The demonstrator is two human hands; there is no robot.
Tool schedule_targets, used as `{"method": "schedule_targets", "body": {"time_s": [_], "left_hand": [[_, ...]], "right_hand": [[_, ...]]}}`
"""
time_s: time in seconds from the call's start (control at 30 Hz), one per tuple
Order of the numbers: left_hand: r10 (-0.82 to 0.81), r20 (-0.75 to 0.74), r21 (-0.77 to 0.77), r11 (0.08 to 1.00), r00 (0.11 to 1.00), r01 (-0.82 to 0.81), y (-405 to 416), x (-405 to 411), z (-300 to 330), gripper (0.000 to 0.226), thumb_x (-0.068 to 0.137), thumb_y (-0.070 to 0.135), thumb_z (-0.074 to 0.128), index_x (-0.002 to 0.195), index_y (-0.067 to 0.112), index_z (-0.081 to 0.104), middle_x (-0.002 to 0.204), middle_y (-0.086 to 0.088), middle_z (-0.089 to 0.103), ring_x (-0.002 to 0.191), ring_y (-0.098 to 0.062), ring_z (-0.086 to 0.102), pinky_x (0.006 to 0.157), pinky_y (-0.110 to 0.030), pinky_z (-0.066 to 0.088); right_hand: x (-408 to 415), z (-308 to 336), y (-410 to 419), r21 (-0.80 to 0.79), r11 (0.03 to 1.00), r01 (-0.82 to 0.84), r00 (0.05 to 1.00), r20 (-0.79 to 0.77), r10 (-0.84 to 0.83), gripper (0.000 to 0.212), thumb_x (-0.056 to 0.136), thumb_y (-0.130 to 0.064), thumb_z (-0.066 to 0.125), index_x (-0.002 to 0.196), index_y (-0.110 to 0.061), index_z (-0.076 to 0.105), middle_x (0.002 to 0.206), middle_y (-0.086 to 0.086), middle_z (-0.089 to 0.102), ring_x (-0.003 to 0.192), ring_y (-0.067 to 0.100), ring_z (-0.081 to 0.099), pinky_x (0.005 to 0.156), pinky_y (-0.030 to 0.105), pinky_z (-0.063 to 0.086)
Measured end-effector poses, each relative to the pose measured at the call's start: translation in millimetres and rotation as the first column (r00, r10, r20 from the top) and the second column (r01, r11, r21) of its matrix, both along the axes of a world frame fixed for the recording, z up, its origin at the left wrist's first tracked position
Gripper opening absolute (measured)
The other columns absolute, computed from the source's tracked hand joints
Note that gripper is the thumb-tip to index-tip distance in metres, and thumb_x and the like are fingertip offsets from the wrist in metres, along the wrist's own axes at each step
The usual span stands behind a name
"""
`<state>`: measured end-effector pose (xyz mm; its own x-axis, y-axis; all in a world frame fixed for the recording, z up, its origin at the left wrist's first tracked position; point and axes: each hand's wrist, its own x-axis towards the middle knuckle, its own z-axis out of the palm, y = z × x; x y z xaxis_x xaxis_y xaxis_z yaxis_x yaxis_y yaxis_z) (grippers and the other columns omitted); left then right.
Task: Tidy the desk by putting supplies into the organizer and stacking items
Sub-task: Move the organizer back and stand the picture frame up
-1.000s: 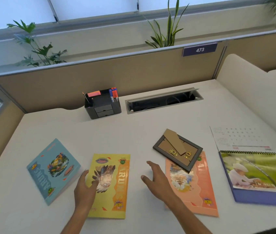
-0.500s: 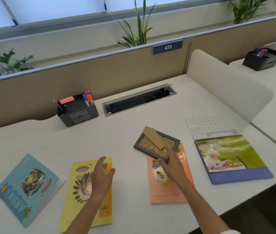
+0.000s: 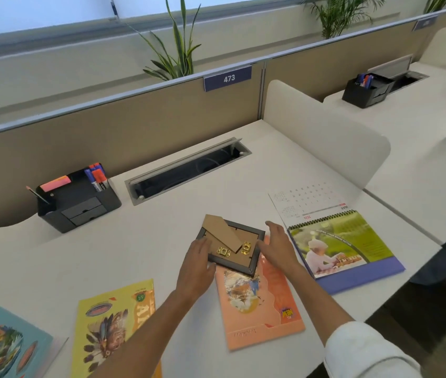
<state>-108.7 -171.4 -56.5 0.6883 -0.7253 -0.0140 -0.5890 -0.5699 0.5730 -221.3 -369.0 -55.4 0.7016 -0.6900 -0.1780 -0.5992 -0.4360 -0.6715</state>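
Your picture frame [image 3: 231,248] lies face down on the white desk [image 3: 140,249], its near corner overlapping the orange booklet [image 3: 260,304], its cardboard stand angled toward the far left. Your left hand [image 3: 197,266] and right hand [image 3: 277,248] flank it, fingers spread, touching its edges; whether they grip, you cannot tell. Three booklets: orange, yellow [image 3: 115,326], blue [image 3: 6,342]. One calendar [image 3: 339,241], one black organizer [image 3: 78,203] against the partition.

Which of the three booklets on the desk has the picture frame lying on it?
The orange booklet, nearest the calendar. The face-down picture frame overlaps its far end, while the yellow booklet and blue booklet carry nothing.
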Motion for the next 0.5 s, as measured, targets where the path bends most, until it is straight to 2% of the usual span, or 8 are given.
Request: {"method": "schedule_targets", "body": {"time_s": [0.13,0.2,0.33,0.4,0.5], "left_hand": [[-0.153,0.079,0.09,0.985,0.985,0.146,-17,8,-9,0.063,0.089,0.018,0.06,0.145,0.016,0.032,0.153,0.0,0.029,0.144,-0.017,0.02,0.117,-0.033,0.022],[-0.208,0.122,0.152,0.97,0.97,0.189,-21,9,-14,0.064,0.09,0.02,0.06,0.146,0.016,0.03,0.155,0.002,0.026,0.145,-0.016,0.017,0.118,-0.032,0.021],[-0.288,0.208,0.186,0.95,0.935,0.251,-20,11,-25,0.063,0.086,0.019,0.064,0.143,0.015,0.037,0.151,0.0,0.035,0.14,-0.02,0.029,0.114,-0.029,0.023],[-0.313,0.237,0.194,0.943,0.92,0.271,-18,14,-28,0.063,0.076,0.018,0.075,0.134,0.014,0.051,0.142,-0.003,0.049,0.13,-0.024,0.044,0.106,-0.033,0.037],[-0.388,0.362,0.253,0.916,0.848,0.311,-15,18,-36,0.065,0.054,0.025,0.09,0.114,0.014,0.066,0.116,-0.003,0.067,0.104,-0.024,0.064,0.08,-0.031,0.056]], "right_hand": [[10,-4,-3,0.008,0.999,-0.033,0.999,-0.035,0.033,0.068,0.086,-0.03,0.058,0.146,-0.014,0.03,0.15,0.007,0.034,0.134,0.025,0.037,0.106,0.036,0.036],[14,-7,-4,0.017,1.0,-0.024,0.999,-0.036,0.024,0.068,0.086,-0.032,0.058,0.146,-0.014,0.031,0.149,0.007,0.037,0.136,0.026,0.035,0.108,0.037,0.035],[18,-13,3,0.005,1.0,0.003,0.999,-0.048,-0.003,0.058,0.089,-0.028,0.055,0.141,-0.012,0.036,0.133,0.01,0.051,0.128,0.027,0.037,0.098,0.035,0.037],[17,-15,5,-0.019,1.0,0.018,0.999,-0.033,-0.018,0.053,0.09,-0.026,0.055,0.138,-0.011,0.039,0.129,0.011,0.053,0.126,0.026,0.038,0.096,0.034,0.037],[16,-15,6,-0.003,1.0,0.028,0.999,-0.015,-0.028,0.054,0.09,-0.023,0.054,0.141,-0.012,0.039,0.134,0.01,0.051,0.128,0.025,0.039,0.099,0.033,0.036]]}}
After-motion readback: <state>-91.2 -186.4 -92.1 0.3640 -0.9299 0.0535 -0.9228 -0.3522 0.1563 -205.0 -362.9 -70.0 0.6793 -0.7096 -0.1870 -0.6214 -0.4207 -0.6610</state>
